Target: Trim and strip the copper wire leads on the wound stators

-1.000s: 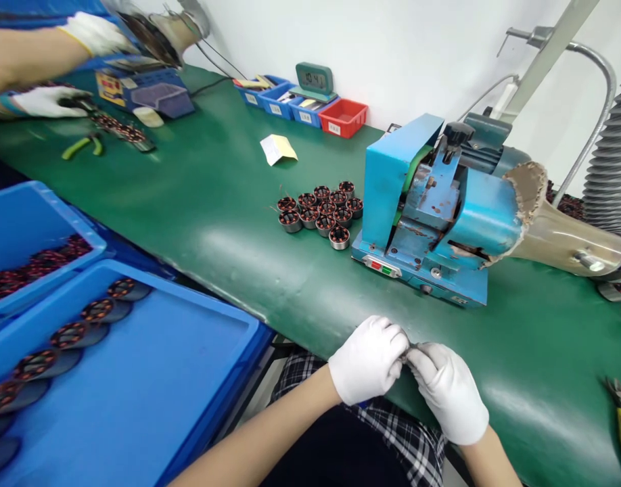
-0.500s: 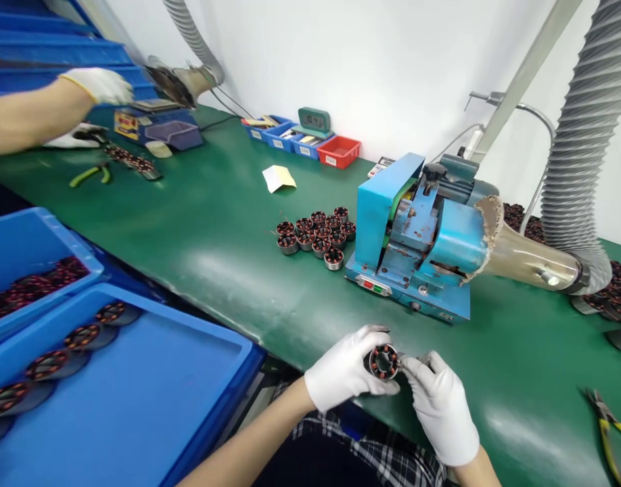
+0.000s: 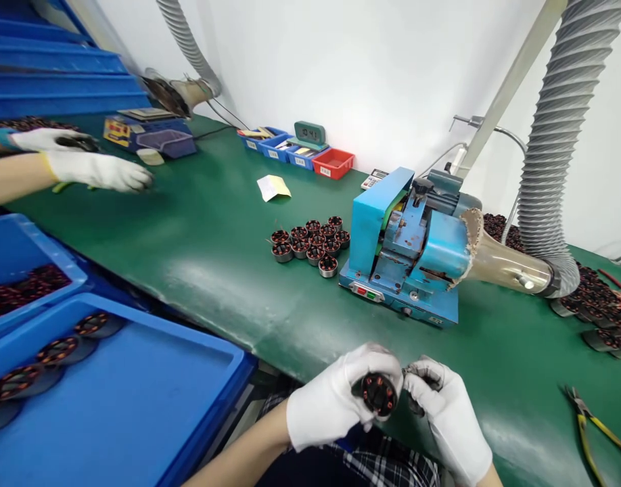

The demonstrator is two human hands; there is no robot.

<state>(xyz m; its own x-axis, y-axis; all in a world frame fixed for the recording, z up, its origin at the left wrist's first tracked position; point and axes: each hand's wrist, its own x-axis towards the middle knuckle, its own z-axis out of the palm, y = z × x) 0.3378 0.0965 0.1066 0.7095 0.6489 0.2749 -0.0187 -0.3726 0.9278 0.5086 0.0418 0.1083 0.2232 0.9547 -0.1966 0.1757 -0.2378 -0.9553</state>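
Observation:
In a white glove, my left hand (image 3: 335,392) is closed round a motor stator (image 3: 379,394), a dark ring with copper-coloured windings and its open face turned up toward me. My right hand (image 3: 445,406), also gloved, is pinched at the stator's right side. What lies between its fingertips is too small to make out. Both hands are above the near edge of the green table (image 3: 270,325). Beyond them stands a cluster of similar stators (image 3: 315,244), next to a blue machine (image 3: 406,250).
A silver funnel and grey hose (image 3: 544,149) adjoin the machine. Yellow-handled pliers (image 3: 589,423) lie at right, below more stators (image 3: 594,297). A blue tray (image 3: 153,392) holding stators is at lower left. A co-worker's gloved hand (image 3: 100,170) is at far left. Small bins (image 3: 333,164) line the wall.
The stator has tilted and come slightly lower and closer in my left hand. My right hand stays pinched beside it. The co-worker's hand has moved down over the table. The view has shifted slightly.

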